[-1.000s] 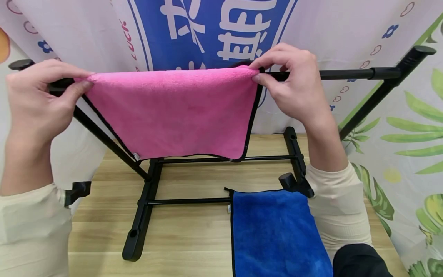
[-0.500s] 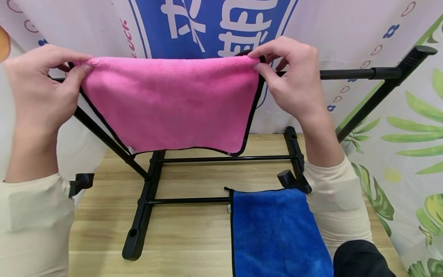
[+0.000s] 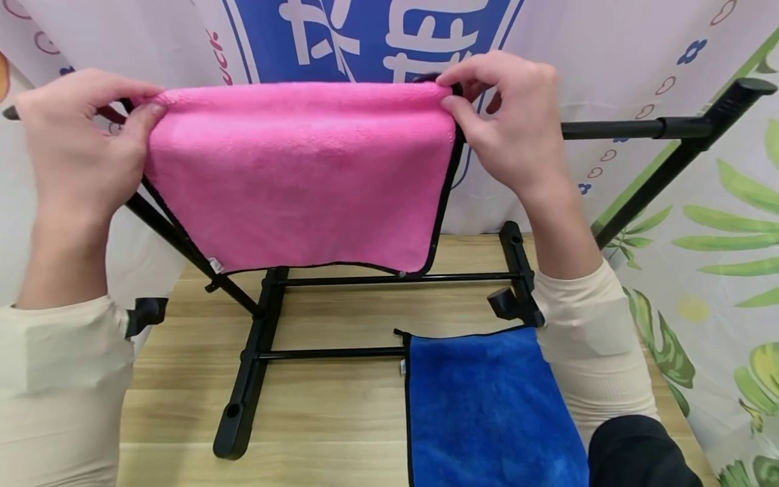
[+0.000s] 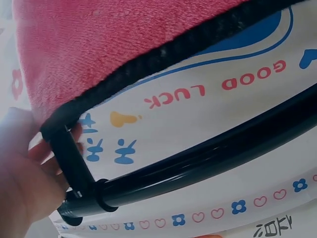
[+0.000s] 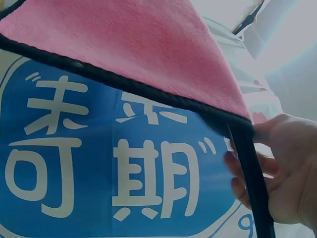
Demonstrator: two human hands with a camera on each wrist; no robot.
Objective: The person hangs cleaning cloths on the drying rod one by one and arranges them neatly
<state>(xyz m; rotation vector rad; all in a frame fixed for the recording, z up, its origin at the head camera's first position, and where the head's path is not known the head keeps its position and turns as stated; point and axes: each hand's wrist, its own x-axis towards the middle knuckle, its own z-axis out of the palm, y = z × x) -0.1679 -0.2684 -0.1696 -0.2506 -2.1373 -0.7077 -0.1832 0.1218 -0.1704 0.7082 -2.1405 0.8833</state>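
Observation:
A pink towel (image 3: pixel 304 182) with black edging hangs in front of me by its two upper corners. My left hand (image 3: pixel 85 142) pinches the upper left corner between thumb and fingers, and my right hand (image 3: pixel 517 122) pinches the upper right one. The towel's top edge is higher than the top bar (image 3: pixel 621 130) of a black rack, and the cloth hides most of that bar. In the left wrist view the left hand (image 4: pixel 25 178) is beside the rack's corner joint (image 4: pixel 86 198). In the right wrist view the right hand (image 5: pixel 292 168) holds the towel's corner.
A blue towel (image 3: pixel 487 406) drapes over the rack's low front bar (image 3: pixel 335 353) at the right. The rack's feet (image 3: pixel 243 385) stand on a wood-grain surface (image 3: pixel 316 433). Printed curtains (image 3: pixel 584 54) rise behind, and a leaf-patterned cloth (image 3: pixel 724 270) hangs at the right.
Both hands have risen, lifting the pink towel's top edge well above the rack's bar. Its lower edge has come up slightly. The blue towel stays where it was.

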